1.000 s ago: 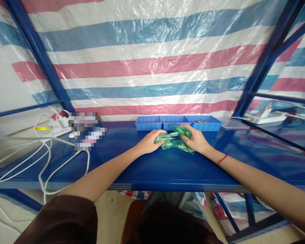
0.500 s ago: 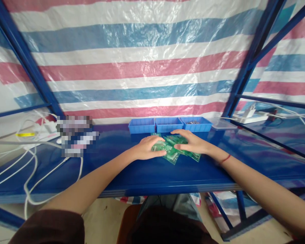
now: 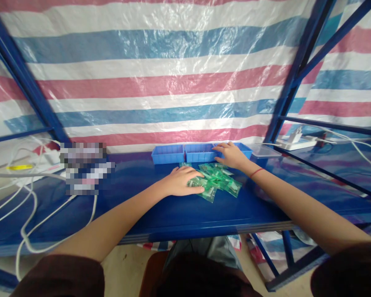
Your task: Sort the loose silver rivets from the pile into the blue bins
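Observation:
A pile of small green plastic packets point(image 3: 219, 181) lies on the blue shelf point(image 3: 185, 214) in front of me. My left hand point(image 3: 182, 181) rests flat on the pile's left side, fingers stretched over the packets. My right hand point(image 3: 231, 154) has reached back to the row of blue bins, its fingers spread at the front edge of the right bin point(image 3: 243, 148). That hand holds nothing that I can see. A red string circles my right wrist.
Three blue bins stand in a row at the back: left bin point(image 3: 167, 154), middle bin point(image 3: 199, 152), right bin. A clear lid point(image 3: 264, 152) lies beside them. White cables point(image 3: 34, 206) loop on the left. A power strip point(image 3: 293, 143) sits on the right shelf.
Both hands gripped the packets, then laid them flat on the shelf. My right hand has since left the pile and moved back to the right bin; the left stays on the packets.

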